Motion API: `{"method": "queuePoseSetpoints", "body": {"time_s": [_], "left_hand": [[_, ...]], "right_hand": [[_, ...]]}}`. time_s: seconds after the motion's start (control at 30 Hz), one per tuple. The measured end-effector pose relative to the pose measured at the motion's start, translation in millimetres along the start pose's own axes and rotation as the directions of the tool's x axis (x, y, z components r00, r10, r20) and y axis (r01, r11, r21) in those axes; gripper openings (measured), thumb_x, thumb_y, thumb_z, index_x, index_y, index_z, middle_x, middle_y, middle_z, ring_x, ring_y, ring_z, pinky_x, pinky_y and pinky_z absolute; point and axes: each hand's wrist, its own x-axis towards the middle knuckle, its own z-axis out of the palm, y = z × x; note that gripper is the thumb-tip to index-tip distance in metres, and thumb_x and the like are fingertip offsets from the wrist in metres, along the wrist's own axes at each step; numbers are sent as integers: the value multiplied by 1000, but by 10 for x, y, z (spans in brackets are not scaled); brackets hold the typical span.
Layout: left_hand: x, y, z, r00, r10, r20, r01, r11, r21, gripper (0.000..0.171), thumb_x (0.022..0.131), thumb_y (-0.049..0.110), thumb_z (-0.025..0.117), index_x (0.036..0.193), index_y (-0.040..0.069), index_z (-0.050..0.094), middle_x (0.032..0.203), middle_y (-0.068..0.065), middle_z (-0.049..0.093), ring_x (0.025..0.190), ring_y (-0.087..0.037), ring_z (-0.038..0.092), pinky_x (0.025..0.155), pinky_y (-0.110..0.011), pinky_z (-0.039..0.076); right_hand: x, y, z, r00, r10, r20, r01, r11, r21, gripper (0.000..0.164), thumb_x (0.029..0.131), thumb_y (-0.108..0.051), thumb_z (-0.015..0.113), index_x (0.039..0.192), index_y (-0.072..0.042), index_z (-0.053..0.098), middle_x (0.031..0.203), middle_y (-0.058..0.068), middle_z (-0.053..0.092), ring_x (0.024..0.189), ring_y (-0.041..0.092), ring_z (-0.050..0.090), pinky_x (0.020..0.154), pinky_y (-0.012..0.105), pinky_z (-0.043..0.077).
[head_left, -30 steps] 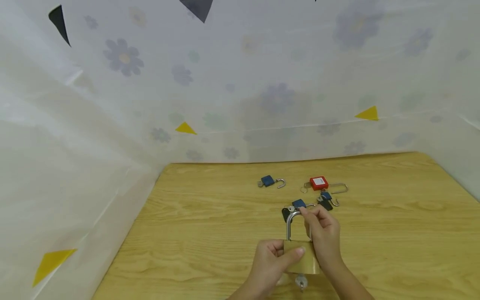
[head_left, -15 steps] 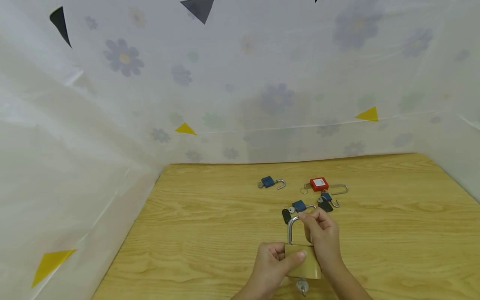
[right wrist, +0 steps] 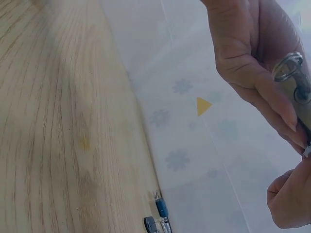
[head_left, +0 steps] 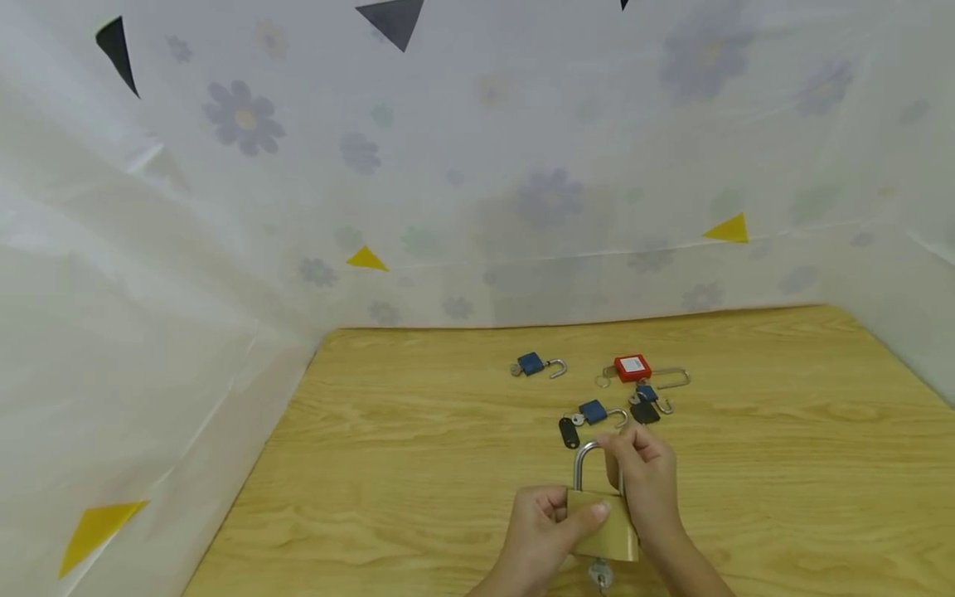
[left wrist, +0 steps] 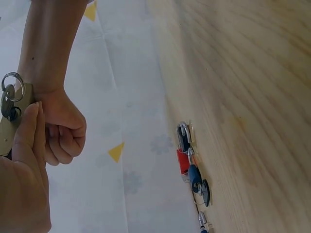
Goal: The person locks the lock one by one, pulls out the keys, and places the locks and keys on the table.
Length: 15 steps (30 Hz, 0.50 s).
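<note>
A large brass padlock (head_left: 610, 535) is held up over the near part of the table, its steel shackle (head_left: 579, 466) pointing away from the person. My left hand (head_left: 548, 526) grips the brass body from the left, thumb across its front face. At the shackle's top, my right hand (head_left: 645, 477) pinches the steel between thumb and fingers, hiding the bend and part of the right leg. A key (head_left: 600, 572) sits in the bottom of the body. In the left wrist view the key ring (left wrist: 13, 86) shows beside the lock's underside.
Beyond the hands lie several smaller padlocks with shackles out: a blue one (head_left: 530, 363) at back left, a red one (head_left: 632, 367) with a white label, a blue one (head_left: 593, 411) with a black tag (head_left: 569, 432), and another blue one (head_left: 646, 394). Flowered white sheeting (head_left: 552, 249) encloses the table (head_left: 388, 464).
Both hands and the brass padlock have shifted slightly down in the head view, showing more of the blue padlock and black tag behind. The grip on body and shackle stays the same.
</note>
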Motion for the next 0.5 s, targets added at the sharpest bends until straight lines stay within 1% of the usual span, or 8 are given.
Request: {"method": "queuePoseSetpoints", "body": {"time_s": [0.13,0.33,0.5], "left_hand": [[-4,-39,3,1000,20,-9,-20,1000,-4,24,79,10,67,90,-11,65,84,-28,66,68,-11,66,58,-17,51],[-15,-63,-2,998,49,26,-48,999,-16,25,79,7,66,91,-15,63,86,-33,63,67,-9,66,58,-18,52],[0,-60,-6,998,45,40,-45,999,-11,26,80,10,66,91,-14,64,86,-30,65,73,-17,67,62,-20,53]], "right_hand": [[-18,18,-1,999,-31,9,31,1000,2,37,82,12,47,53,-4,31,41,3,31,39,17,27,39,30,21],[-53,39,-6,999,-52,11,52,999,-14,37,78,15,46,51,-3,30,39,1,31,38,13,28,39,30,21],[-57,38,-13,999,-47,-2,47,999,-5,37,80,15,46,52,-5,30,40,-1,30,38,13,27,37,30,20]]}}
